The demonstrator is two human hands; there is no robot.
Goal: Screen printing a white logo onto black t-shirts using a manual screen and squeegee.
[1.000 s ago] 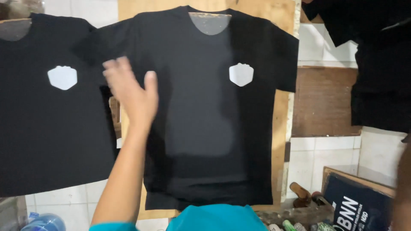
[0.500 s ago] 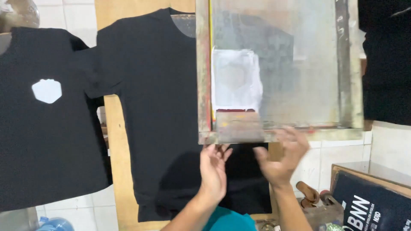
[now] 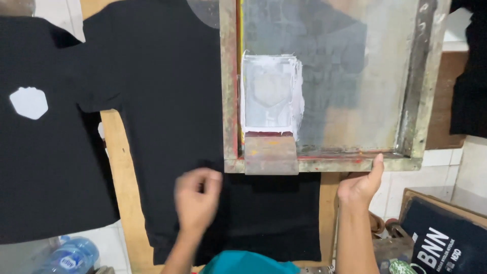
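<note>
A black T-shirt [image 3: 167,101] lies flat on a wooden board [image 3: 117,172]. A wooden-framed printing screen [image 3: 413,101] rests on its right half, with a white ink patch [image 3: 271,94] on the mesh and a squeegee [image 3: 270,152] leaning at the near frame rail. My right hand [image 3: 361,183] grips the screen's near frame edge, thumb up against the rail. My left hand [image 3: 197,198] hovers over the shirt's lower part, fingers loosely curled and holding nothing.
A second black T-shirt [image 3: 45,162] with a white printed badge [image 3: 29,102] lies at the left. More dark garments [image 3: 469,86] hang at the right. A plastic water bottle [image 3: 68,256] sits bottom left, a dark box [image 3: 446,238] bottom right.
The screen came down over the shirt's right chest, covering its white badge. My left hand left the frame and moved down-left over the shirt; my right hand stays on the frame.
</note>
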